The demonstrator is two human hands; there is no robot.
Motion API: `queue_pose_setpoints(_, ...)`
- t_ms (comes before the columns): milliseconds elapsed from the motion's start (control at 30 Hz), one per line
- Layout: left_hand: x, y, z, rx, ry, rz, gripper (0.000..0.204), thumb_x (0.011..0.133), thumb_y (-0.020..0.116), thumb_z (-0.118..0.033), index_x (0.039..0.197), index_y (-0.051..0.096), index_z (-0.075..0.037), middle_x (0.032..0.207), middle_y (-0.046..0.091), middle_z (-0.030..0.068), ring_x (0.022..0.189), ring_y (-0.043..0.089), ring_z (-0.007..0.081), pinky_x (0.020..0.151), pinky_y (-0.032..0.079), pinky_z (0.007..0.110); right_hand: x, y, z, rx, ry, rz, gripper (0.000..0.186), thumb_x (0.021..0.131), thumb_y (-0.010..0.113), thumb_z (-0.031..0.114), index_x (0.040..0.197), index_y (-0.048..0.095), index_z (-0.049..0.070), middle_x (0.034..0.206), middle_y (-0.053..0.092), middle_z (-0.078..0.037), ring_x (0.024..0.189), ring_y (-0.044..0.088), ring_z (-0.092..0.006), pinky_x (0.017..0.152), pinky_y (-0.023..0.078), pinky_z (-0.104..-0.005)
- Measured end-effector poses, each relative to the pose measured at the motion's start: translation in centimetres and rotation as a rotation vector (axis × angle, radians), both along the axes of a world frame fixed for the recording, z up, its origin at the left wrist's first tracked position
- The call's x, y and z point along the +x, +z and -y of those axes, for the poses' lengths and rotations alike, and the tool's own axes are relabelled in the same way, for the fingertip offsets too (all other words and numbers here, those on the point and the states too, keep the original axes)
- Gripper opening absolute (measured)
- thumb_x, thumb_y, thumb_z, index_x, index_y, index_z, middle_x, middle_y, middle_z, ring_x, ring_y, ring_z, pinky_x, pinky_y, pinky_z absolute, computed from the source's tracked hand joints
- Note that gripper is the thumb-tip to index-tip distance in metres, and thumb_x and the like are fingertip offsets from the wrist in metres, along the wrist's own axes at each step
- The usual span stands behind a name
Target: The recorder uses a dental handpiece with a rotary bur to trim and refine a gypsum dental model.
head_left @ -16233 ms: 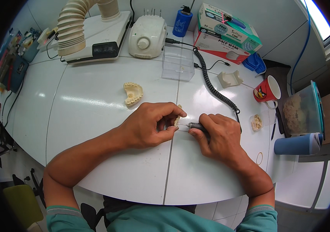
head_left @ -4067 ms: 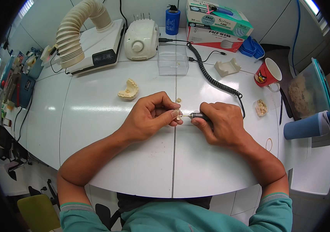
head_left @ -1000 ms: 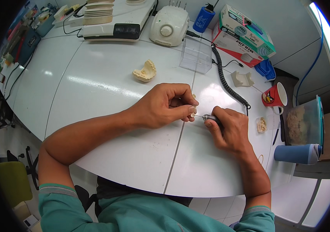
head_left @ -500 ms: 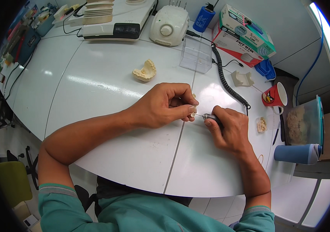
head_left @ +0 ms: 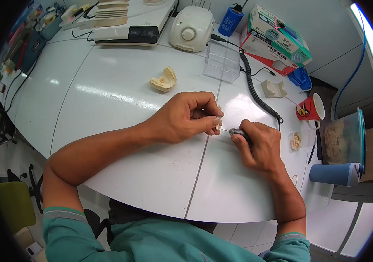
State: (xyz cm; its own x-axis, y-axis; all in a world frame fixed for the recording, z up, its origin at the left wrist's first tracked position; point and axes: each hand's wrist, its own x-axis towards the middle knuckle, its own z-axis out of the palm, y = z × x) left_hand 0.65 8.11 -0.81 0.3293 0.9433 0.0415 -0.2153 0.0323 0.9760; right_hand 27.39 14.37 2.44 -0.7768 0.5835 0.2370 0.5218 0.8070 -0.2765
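Observation:
My left hand [head_left: 180, 118] is closed in a pinch around a small cream-coloured dental piece [head_left: 218, 127]. Most of that piece is hidden by the fingers; its pale edge peeks out at the fingertips. A slim rotary handpiece [head_left: 241, 134] lies in the grip of my right hand [head_left: 262, 146]. Its thin bur points left and reaches to the piece; whether it touches cannot be made out. Beyond my left hand, a cream dental cast [head_left: 163, 81] rests on the white table [head_left: 121, 174].
A white control unit [head_left: 190, 29] stands at the back, with a black coiled cord [head_left: 251, 81]. A clear plastic tray [head_left: 221, 65], mask boxes [head_left: 273, 41], a red mug [head_left: 311, 108], a small case of pale pieces [head_left: 296, 140] and a blue tumbler [head_left: 332, 174] stand toward the right.
My left hand has shifted very slightly, with the dental piece still pinched in it. My right hand and the handpiece look unmoved.

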Motion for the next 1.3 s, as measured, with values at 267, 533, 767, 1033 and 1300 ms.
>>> queue_pose_setpoints(267,-0.01,-0.10,0.01,0.014,0.004,0.006,0.013,0.110,0.068,-0.007,0.117,0.065,0.003,0.109,0.073,0.0090,0.104,0.078,0.0169,0.089,0.065,0.028,-0.06,-0.19,-0.03,0.007,0.000,-0.023,0.040,0.100,0.075,0.042,0.084,0.062,0.008,0.061,0.059,-0.010,0.053,0.060,-0.0318,0.051,0.043,-0.0441)
queue_pose_setpoints(533,0.05,-0.17,-0.05,0.002,0.016,0.007,0.012,0.110,0.068,-0.007,0.116,0.065,0.003,0.110,0.073,0.0094,0.104,0.079,0.0168,0.088,0.065,0.026,-0.10,-0.23,0.04,0.013,-0.007,-0.031,0.039,0.100,0.075,0.042,0.085,0.063,0.008,0.061,0.059,-0.010,0.054,0.060,-0.0320,0.052,0.044,-0.0441)
queue_pose_setpoints(767,0.05,-0.12,0.03,-0.010,0.017,0.007,0.012,0.110,0.068,-0.007,0.115,0.065,0.003,0.109,0.073,0.0093,0.104,0.079,0.0167,0.088,0.065,0.027,-0.10,-0.02,0.13,0.002,-0.015,-0.006,0.039,0.100,0.075,0.041,0.085,0.062,0.008,0.062,0.059,-0.010,0.054,0.060,-0.0322,0.052,0.044,-0.0443)
queue_pose_setpoints(1033,-0.01,-0.02,-0.05,0.007,0.018,-0.006,0.012,0.110,0.068,-0.007,0.116,0.065,0.003,0.109,0.073,0.0090,0.104,0.079,0.0168,0.088,0.065,0.027,-0.20,0.02,0.09,0.002,-0.017,-0.001,0.039,0.100,0.076,0.041,0.085,0.062,0.007,0.062,0.059,-0.010,0.054,0.060,-0.0320,0.052,0.044,-0.0444)
queue_pose_setpoints(1300,-0.10,0.01,-0.01,-0.009,0.025,-0.010,0.012,0.110,0.067,-0.006,0.117,0.065,0.003,0.111,0.073,0.0095,0.105,0.079,0.0170,0.089,0.065,0.027,-0.19,-0.16,0.06,0.002,-0.015,-0.013,0.040,0.100,0.076,0.043,0.084,0.063,0.008,0.061,0.059,-0.010,0.053,0.059,-0.0321,0.051,0.043,-0.0448)
